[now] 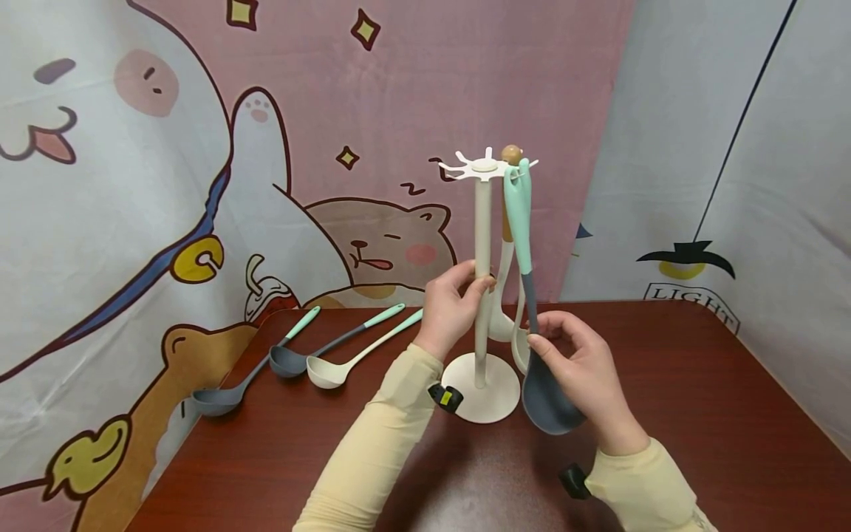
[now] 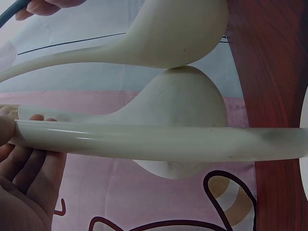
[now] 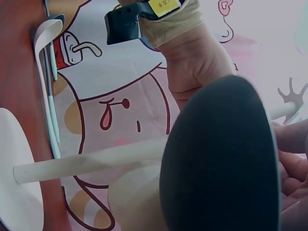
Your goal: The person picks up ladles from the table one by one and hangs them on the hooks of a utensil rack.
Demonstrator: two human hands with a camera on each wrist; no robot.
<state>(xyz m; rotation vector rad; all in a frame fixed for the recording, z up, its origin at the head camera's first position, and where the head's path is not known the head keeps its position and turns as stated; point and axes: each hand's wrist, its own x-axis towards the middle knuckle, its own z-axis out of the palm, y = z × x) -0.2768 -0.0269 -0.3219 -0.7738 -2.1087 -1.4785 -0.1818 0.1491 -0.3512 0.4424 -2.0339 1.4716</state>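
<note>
My left hand [image 1: 455, 303] grips the upright pole [image 1: 482, 244] of a white utensil stand, thumb and fingers around it. My right hand [image 1: 585, 362] pinches a grey ladle [image 1: 552, 403] with a mint handle, low down near its bowl. This ladle hangs bowl-down, its handle top against a hook on the right of the stand's crown [image 1: 484, 167]. Behind it hang a white ladle [image 1: 500, 325] with a wooden handle and another pale ladle [image 1: 521, 347], whose handle is mostly hidden. In the right wrist view the dark bowl [image 3: 221, 159] covers part of the pole.
On the table's left lie two grey ladles, one farther left [image 1: 218, 401] and one nearer [image 1: 288, 360], and a white ladle [image 1: 327, 372], all with mint handles. The stand's round base [image 1: 488, 406] rests on the brown table [image 1: 698, 414]. A printed cloth [image 1: 532, 74] hangs behind.
</note>
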